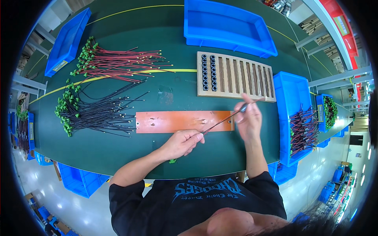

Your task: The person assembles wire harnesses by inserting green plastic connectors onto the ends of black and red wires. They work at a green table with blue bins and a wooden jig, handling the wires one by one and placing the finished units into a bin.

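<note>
My left hand [183, 142] is closed around a pair of red and black wires [216, 125], which stretch up and right toward my other hand. A green connector [172, 161] shows below the left hand, near the table edge. My right hand [250, 120], partly blurred, pinches a small black cylindrical core [243, 107] at the far end of the wires. Wire ends stick out beyond it. Beneath the wires lies an orange-brown board [169, 121] with small metal fittings. Just beyond the right hand, a wooden rack [236, 93] holds two columns of black cores [214, 72] at its left.
Left of the board lie bundles of black wires [102, 112] and red wires [122, 65] with green connectors. A blue tray [232, 29] stands at the back. At right, a blue bin [289, 88] contains finished-looking wire assemblies [303, 129]. Another blue tray [69, 41] is far left.
</note>
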### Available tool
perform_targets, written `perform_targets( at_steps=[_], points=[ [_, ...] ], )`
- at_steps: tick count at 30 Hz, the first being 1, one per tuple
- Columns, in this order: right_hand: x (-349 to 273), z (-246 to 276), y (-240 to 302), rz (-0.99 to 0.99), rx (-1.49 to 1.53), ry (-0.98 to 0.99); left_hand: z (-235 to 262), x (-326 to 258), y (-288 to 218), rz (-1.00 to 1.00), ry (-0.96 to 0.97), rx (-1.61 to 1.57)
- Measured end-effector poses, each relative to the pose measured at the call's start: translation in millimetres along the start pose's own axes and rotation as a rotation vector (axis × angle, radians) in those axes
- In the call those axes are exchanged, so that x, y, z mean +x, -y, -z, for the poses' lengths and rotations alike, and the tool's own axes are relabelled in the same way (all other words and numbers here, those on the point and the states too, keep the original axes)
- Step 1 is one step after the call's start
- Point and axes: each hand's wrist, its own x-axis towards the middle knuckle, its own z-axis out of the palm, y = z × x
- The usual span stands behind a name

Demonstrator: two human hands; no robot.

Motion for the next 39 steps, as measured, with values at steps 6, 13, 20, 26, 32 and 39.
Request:
perform_targets(
  at_steps=[6,13,20,26,32,39],
  points=[
    [-31.7,-35.0,-39.4,-0.207,-0.378,0.461,-1.8,-2.4,0.9,-0.067,-0.004,0.082],
    [-22.2,-32.0,-31.7,-0.019,-0.094,0.268,21.3,-29.5,-30.0,-0.275,-0.12,0.492],
    [-24.3,-81.7,-66.4,-0.159,-0.091,0.394,46.7,-57.4,-40.3,-0.295,-0.215,0.546],
    [-27.3,-98.9,-88.7,-0.142,-0.093,0.204,82.6,-81.4,-28.3,-0.359,-0.394,0.231],
    [-32.1,-107.0,-108.6,-0.072,-0.222,0.232,100.4,-78.4,-23.7,-0.498,-0.634,0.537],
    [-26.3,-106.1,-107.9,-0.164,-0.114,0.24,104.7,-70.5,-22.8,-0.404,-0.746,0.748]
  ],
)
